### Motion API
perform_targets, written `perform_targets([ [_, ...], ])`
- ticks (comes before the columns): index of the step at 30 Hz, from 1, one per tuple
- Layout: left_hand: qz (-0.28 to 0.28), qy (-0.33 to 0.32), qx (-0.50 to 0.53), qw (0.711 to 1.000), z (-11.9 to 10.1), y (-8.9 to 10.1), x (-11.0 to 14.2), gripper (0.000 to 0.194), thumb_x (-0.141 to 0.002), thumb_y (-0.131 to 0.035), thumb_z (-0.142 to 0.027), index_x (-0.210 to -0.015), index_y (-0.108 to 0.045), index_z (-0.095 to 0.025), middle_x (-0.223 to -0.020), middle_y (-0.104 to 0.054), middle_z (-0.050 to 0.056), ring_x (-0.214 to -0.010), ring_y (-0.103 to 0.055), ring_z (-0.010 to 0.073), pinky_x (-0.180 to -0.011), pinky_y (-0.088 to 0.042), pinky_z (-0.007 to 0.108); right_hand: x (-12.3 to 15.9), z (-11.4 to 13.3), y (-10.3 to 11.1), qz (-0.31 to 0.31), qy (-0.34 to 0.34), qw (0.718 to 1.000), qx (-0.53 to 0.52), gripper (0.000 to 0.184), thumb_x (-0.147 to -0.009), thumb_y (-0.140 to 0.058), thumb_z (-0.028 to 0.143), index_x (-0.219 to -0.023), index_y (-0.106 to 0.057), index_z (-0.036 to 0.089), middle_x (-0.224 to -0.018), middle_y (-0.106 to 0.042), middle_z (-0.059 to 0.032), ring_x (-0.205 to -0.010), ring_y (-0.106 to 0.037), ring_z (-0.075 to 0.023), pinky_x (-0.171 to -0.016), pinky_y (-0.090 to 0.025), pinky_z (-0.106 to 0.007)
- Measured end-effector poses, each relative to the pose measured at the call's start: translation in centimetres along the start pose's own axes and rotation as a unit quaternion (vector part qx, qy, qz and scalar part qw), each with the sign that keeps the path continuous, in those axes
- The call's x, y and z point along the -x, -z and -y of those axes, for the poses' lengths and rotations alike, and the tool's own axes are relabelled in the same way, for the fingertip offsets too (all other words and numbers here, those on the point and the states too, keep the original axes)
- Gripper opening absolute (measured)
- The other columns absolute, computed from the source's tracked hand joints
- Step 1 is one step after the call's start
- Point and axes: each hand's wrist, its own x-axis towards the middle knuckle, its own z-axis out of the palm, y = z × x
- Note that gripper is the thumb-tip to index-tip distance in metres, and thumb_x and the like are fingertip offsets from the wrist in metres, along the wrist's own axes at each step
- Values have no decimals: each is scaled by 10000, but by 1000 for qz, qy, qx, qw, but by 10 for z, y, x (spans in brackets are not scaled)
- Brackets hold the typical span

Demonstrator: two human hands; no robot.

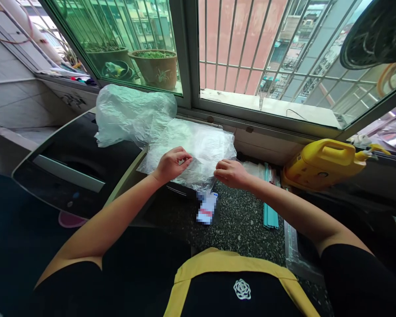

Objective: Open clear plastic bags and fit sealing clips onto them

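Observation:
A crinkled clear plastic bag (204, 141) lies spread by the window, with something pale showing through it. My left hand (172, 165) is closed in a pinch at the bag's near left part, thumb against the fingers. At the near right edge, my right hand (231, 173) has its fingers curled closed on the plastic; the fingertips are partly hidden. Behind and to the left, a puffed, crumpled translucent plastic bag (132, 112) rests partly over a black-topped appliance (82, 149). Just below the bag, between my hands, a phone-like slab (207, 210) with a blurred face lies on the dark speckled counter (240, 220).
On the right, a yellow jug (323, 165) lies tilted near the wall. Teal strips (270, 215) lie beside my right forearm, near a clear plastic container (293, 248). A barred window (237, 48) runs along the back, and a dark round pan-like object (376, 35) hangs at upper right.

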Motion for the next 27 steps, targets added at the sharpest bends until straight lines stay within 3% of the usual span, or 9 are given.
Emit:
perform_targets([
  [7, -51, -14, -20, 998, -6, 4, 7, 199, -838, -533, -311, -797, -674, -176, -702, -597, 30, -635, -553, 127, -579, -461, 245, -6, 1, 23, -88, -60, 994, -36, 207, -873, -446, 203, -758, -618, 216, -759, -581, -37, -708, -506, -143, -631, -396, -272],
  [12, -103, -119, -145, 977, -18, 4, 9, 401, -777, -586, -538, -969, -638, -189, -832, -627, 62, -777, -575, 195, -729, -475, 335, -25, -3, 54, -181, -123, 975, -37, 174, -856, -463, 219, -744, -596, 236, -767, -569, -24, -729, -534, -145, -672, -447, -294],
  [16, -117, -117, -216, 962, -31, 3, 7, 474, -761, -594, -567, -1057, -594, -198, -927, -616, 84, -851, -567, 224, -777, -442, 361, -28, -3, 87, -227, -113, 967, -19, 113, -818, -498, 205, -757, -579, 255, -773, -553, -12, -749, -539, -153, -680, -446, -317],
  [23, -111, -137, -154, 972, -59, 3, 1, 212, -818, -551, -325, -999, -592, -222, -879, -585, 49, -831, -554, 189, -769, -461, 342, 29, 13, 144, -285, -118, 951, 29, 106, -733, -555, 151, -686, -532, 243, -713, -533, 13, -668, -524, -134, -621, -439, -305],
  [27, -115, -140, -91, 979, -77, -8, -4, 230, -805, -512, -234, -1028, -569, -229, -898, -576, 39, -872, -555, 182, -794, -472, 349, 69, 28, 169, -322, -160, 932, 45, 127, -711, -572, 128, -649, -518, 226, -684, -528, 23, -619, -527, -115, -575, -433, -292],
])
